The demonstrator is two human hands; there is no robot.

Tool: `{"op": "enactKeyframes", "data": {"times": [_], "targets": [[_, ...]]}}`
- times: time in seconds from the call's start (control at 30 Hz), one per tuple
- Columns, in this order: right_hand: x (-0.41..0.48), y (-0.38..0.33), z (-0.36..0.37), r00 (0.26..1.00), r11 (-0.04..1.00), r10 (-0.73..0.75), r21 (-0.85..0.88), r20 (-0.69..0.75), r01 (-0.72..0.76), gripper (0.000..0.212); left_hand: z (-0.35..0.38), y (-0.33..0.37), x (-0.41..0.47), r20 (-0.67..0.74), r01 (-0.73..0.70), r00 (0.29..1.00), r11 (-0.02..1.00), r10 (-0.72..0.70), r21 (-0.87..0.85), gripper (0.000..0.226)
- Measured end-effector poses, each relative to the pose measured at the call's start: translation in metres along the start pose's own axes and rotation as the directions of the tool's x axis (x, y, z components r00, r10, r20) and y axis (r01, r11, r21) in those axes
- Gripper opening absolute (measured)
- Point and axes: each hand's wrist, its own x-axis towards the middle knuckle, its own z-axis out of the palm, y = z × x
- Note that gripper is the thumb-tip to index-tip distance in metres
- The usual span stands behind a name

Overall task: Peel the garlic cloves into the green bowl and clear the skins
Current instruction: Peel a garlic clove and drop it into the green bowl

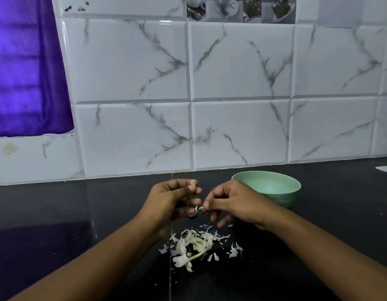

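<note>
My left hand (174, 199) pinches a small garlic clove (193, 182) between thumb and forefinger, with another pale piece tucked under its lower fingers. My right hand (233, 202) is just to the right and pinches a thin scrap of garlic skin (200, 208) at its fingertips, close to the left hand's fingers. Both hands hover above the black counter. The green bowl (273, 189) stands behind my right hand; its inside is mostly hidden. A pile of white garlic skins (195, 245) lies on the counter below my hands.
The black counter (101, 213) runs back to a white marble-tiled wall (231, 94). A purple curtain (25, 72) hangs at the upper left. A white flat object's edge (385, 170) shows at the far right.
</note>
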Motion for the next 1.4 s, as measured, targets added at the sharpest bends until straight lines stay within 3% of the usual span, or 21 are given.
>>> {"op": "enactKeyframes", "data": {"times": [0.07,0.17,0.4,0.57,0.67,0.87,1.2,1.4], "targets": [[-0.003,-0.003,-0.003,0.998,0.993,-0.035,-0.109,0.054,0.041,0.012,-0.001,0.003,0.001,-0.001,0.042,0.999,0.999,-0.042,-0.006,0.009],[-0.004,-0.005,-0.004,0.994,0.968,-0.11,-0.228,0.001,0.107,0.017,-0.004,0.006,0.002,0.003,0.099,0.995,0.995,-0.099,0.033,0.012],[-0.004,-0.002,-0.006,0.966,0.957,-0.251,-0.165,-0.067,0.237,0.024,-0.005,0.006,0.001,0.016,0.128,0.991,0.986,-0.13,0.109,0.012],[-0.003,0.0,-0.005,0.966,0.959,-0.256,-0.132,-0.036,0.249,0.02,-0.004,0.006,0.0,0.023,0.102,0.994,0.984,-0.106,0.143,0.009],[0.0,0.002,-0.005,0.954,0.958,-0.273,-0.12,-0.122,0.259,0.014,-0.003,0.006,0.0,0.033,0.094,0.994,0.977,-0.102,0.189,0.008],[0.005,0.01,-0.003,0.893,0.866,-0.416,-0.376,-0.175,0.33,0.011,-0.004,0.003,0.0,0.049,0.082,0.994,0.96,-0.099,0.268,0.009],[0.005,0.01,-0.005,0.856,0.877,-0.435,-0.349,-0.28,0.331,0.006,-0.002,0.002,-0.004,0.158,-0.083,0.987,0.938,0.031,0.336,0.014],[0.003,0.007,-0.004,0.871,0.895,-0.406,-0.314,-0.277,0.318,0.013,-0.001,-0.001,-0.004,0.109,-0.204,0.978,0.914,0.177,0.351,0.007]]}}
